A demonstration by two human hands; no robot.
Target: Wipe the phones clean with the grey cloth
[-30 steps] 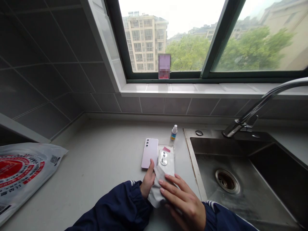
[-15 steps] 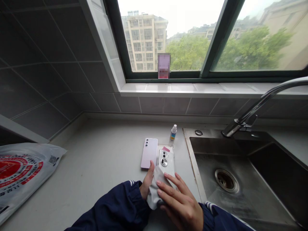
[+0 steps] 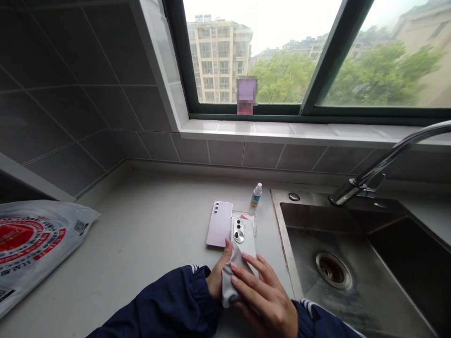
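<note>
A white smartphone, its back with the round camera plates turned up, is gripped at the lower left by my left hand. The left thumb rests along the phone's edge; the other fingers are hidden beneath. A grey wiping cloth lies over the lower part of the phone's back. My right hand presses the cloth on the phone with its fingers laid across it. Just left of the white phone, a lavender smartphone lies back up. Partly behind the white phone is a clear phone case with something pink in it.
A small spray bottle stands on the counter behind the phones. To the right are a steel sink and a tap. A printed plastic bag lies at the left, and a window sill runs behind.
The white phone has shifted slightly left relative to the clear case. The cloth's loose edge at the left sits closer to the phone. The view has turned a little.
</note>
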